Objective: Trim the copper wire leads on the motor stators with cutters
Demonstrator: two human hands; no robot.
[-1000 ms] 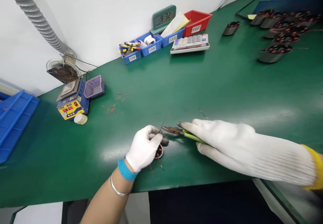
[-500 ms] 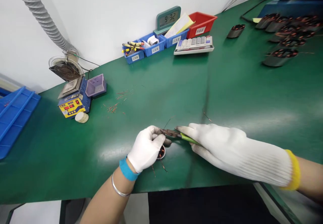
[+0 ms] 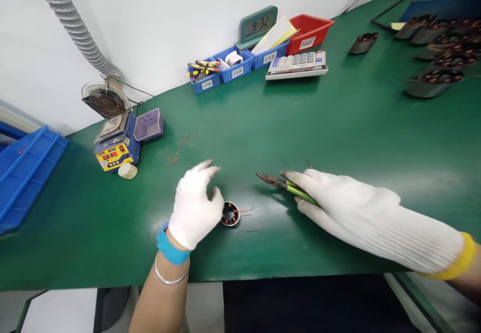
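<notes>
A small round wound coil core (image 3: 230, 214) with a metal rim and copper windings stands on the bench, its thin wire leads pointing right. Just left of it is my left hand (image 3: 196, 205), white-gloved, with thumb and fingers apart and nothing between them. Part of the core's left edge lies close by or behind that hand. My right hand (image 3: 334, 198), in a white knit glove with a yellow cuff, grips green-handled pliers (image 3: 296, 191). The pliers' dark jaws point left, apart from the core.
Copper wire clippings (image 3: 173, 158) are scattered left of centre, near a blue-and-yellow solder pot unit (image 3: 114, 155) and a purple tray (image 3: 149, 124). Blue bins (image 3: 206, 83), a red bin (image 3: 310, 32) and a calculator (image 3: 296, 66) line the back. Several larger wound cores (image 3: 436, 83) stand at far right.
My left hand has let go of the core and wire and moved left, its fingers spreading. The pliers have drawn away to the right from the wire. The core's leads now point right.
</notes>
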